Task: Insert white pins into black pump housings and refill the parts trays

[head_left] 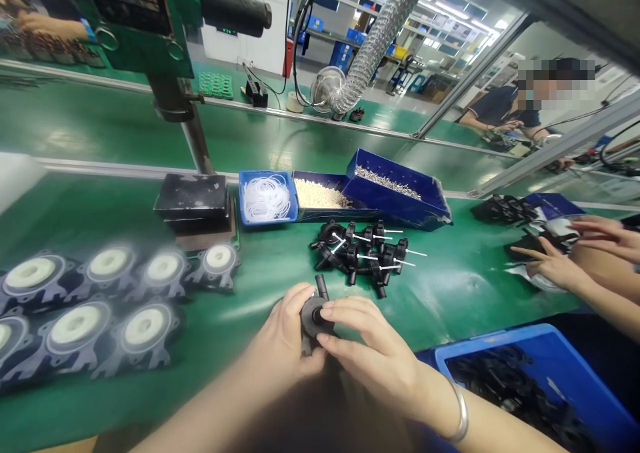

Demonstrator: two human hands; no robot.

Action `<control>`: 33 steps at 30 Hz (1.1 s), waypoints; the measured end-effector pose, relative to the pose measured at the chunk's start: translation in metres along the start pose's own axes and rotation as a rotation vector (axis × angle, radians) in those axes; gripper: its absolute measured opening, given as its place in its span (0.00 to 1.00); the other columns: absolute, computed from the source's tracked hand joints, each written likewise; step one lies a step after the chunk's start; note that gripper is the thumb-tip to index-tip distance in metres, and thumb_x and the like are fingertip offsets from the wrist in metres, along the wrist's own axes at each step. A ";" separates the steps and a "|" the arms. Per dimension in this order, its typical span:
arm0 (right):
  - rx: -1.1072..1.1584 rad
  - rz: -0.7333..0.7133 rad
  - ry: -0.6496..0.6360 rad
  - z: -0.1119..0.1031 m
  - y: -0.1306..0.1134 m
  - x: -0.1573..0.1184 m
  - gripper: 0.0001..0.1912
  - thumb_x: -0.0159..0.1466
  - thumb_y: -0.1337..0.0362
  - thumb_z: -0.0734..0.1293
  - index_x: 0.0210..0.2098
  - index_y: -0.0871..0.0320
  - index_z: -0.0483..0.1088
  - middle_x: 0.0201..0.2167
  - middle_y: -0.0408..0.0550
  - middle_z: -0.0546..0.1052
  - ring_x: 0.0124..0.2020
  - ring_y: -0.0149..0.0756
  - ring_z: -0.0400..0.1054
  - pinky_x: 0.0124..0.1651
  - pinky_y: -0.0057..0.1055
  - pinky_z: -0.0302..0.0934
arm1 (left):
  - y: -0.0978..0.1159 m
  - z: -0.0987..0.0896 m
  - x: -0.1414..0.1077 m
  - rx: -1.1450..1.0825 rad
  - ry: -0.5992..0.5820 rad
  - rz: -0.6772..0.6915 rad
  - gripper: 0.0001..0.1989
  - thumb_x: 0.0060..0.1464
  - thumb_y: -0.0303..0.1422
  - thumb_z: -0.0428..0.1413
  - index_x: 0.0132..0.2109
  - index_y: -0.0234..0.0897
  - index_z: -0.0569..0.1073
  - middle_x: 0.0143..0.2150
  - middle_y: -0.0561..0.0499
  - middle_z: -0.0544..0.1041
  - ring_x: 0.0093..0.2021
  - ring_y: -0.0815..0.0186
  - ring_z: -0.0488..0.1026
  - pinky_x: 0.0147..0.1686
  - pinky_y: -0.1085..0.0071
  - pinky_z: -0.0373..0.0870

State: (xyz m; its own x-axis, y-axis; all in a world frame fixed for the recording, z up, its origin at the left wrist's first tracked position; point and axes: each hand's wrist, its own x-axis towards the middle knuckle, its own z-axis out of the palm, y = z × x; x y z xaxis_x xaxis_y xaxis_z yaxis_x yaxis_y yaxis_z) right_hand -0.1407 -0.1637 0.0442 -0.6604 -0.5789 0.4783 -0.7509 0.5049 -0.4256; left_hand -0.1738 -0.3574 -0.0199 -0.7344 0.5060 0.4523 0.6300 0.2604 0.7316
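Note:
In the head view my left hand (290, 329) is wrapped round a black plastic pump housing (311, 314) with a pipe stub pointing up and away. My right hand (373, 343) reaches in from the right, thumb and forefinger closed at the raised centre of the same part. Whether a separate small piece sits between those fingertips is hidden. Just beyond lies a cluster of similar black housings (357, 253), several with thin white shafts sticking out. To the left, black brackets with cream round discs (163, 269) are laid out in rows.
Behind stand a blue tray of clear rings (241, 199), a bin of cream pieces (320, 196) and a tilted bin of metal pins (425, 207). A green press (135, 33) rises at left. A blue crate (500, 336) is at lower right; a co-worker's hands (560, 266) work beyond.

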 end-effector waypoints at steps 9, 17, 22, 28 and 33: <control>-0.052 0.011 -0.088 -0.005 -0.001 0.004 0.24 0.64 0.78 0.66 0.59 0.59 0.65 0.57 0.56 0.68 0.63 0.47 0.57 0.62 0.51 0.58 | 0.000 0.000 0.001 -0.030 0.007 0.025 0.40 0.51 0.24 0.52 0.66 0.36 0.40 0.60 0.34 0.59 0.63 0.50 0.62 0.56 0.50 0.69; -0.193 0.006 -0.073 -0.007 0.002 -0.022 0.25 0.61 0.76 0.65 0.58 0.58 0.67 0.64 0.59 0.59 0.64 0.53 0.56 0.61 0.56 0.57 | 0.000 -0.001 0.001 -0.044 -0.002 0.022 0.40 0.51 0.23 0.54 0.66 0.36 0.42 0.61 0.32 0.58 0.64 0.49 0.60 0.57 0.48 0.67; -0.298 -0.052 -0.135 0.000 0.001 -0.030 0.26 0.61 0.75 0.65 0.59 0.60 0.67 0.61 0.57 0.65 0.64 0.54 0.55 0.63 0.58 0.54 | -0.001 -0.001 -0.001 -0.022 -0.028 0.006 0.41 0.50 0.23 0.54 0.66 0.37 0.42 0.61 0.33 0.58 0.64 0.49 0.60 0.57 0.49 0.67; -0.290 0.002 -0.098 0.000 -0.007 -0.023 0.24 0.62 0.78 0.63 0.57 0.60 0.66 0.63 0.59 0.63 0.64 0.52 0.55 0.61 0.57 0.56 | 0.004 -0.002 0.001 -0.030 -0.044 -0.067 0.36 0.50 0.24 0.53 0.64 0.39 0.49 0.61 0.36 0.57 0.62 0.50 0.61 0.57 0.49 0.67; -0.261 0.089 0.035 -0.001 -0.012 -0.025 0.26 0.61 0.77 0.63 0.58 0.58 0.65 0.62 0.61 0.62 0.61 0.49 0.60 0.57 0.50 0.61 | 0.010 -0.007 0.001 -0.055 -0.036 -0.098 0.35 0.50 0.24 0.54 0.63 0.38 0.49 0.62 0.35 0.55 0.64 0.50 0.60 0.56 0.49 0.68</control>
State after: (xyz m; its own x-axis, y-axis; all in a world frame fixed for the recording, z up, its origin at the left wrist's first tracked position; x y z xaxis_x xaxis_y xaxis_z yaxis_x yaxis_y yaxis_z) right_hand -0.1154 -0.1548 0.0384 -0.7199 -0.5052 0.4759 -0.6631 0.7033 -0.2564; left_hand -0.1699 -0.3600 -0.0082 -0.7815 0.5101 0.3591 0.5401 0.2653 0.7987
